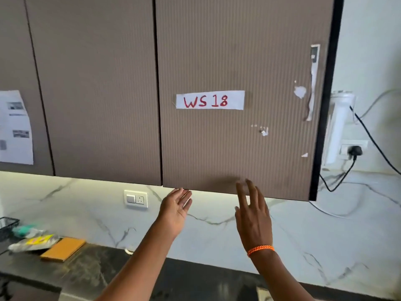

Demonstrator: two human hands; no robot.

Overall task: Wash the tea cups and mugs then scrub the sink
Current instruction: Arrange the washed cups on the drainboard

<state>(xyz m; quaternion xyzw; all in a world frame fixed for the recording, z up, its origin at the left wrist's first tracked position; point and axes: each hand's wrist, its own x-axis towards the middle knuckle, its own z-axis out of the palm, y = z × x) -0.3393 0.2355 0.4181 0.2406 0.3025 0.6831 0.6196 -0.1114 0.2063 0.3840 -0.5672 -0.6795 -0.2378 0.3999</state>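
Note:
Both my hands are raised in front of a brown ribbed wall cabinet (234,61) that bears a white label reading "WS 18" (210,100). My left hand (174,211) is open, palm turned inward, with its fingertips at the cabinet's bottom edge. My right hand (252,216) is open with straight fingers that overlap the door's lower edge; an orange bracelet (260,249) circles its wrist. Neither hand holds anything. No cups, mugs or sink are in view.
A dark stone counter (104,270) runs below, with an orange pad (64,248), a plastic-wrapped packet (34,242) and a black wire basket (7,225) at the left. The marble backsplash carries a switch socket (136,199). A plugged black cable (353,152) hangs at the right.

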